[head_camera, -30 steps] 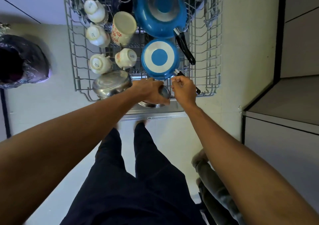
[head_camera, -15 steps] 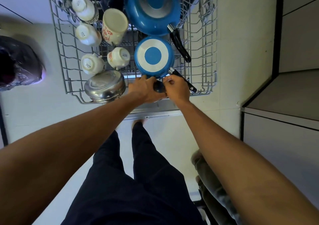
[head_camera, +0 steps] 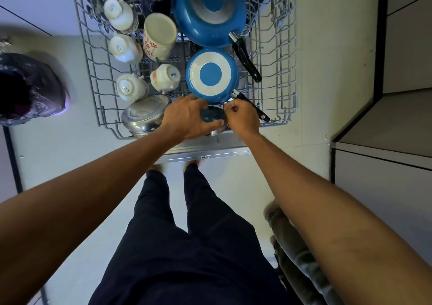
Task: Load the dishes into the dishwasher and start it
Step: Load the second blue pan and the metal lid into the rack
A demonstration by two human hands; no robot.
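The left hand (head_camera: 187, 119) gripped a round metal dish (head_camera: 214, 116) from its left side, fingers spread over the top. The right hand (head_camera: 244, 119) pinched the dish's right edge with curled fingers. The dish sat at the front edge of the wire rack (head_camera: 284, 71), just below a small blue pan (head_camera: 211, 75) and beside a steel bowl (head_camera: 143, 115). White cups (head_camera: 131, 87) stood upside down, with "SISTA" printed on their bases. A large blue pan (head_camera: 210, 8) lay further back. The rack hung over a pale floor (head_camera: 322, 47), with grey cabinets (head_camera: 397, 122) to the right and a dark bin bag (head_camera: 30, 89) to the left.
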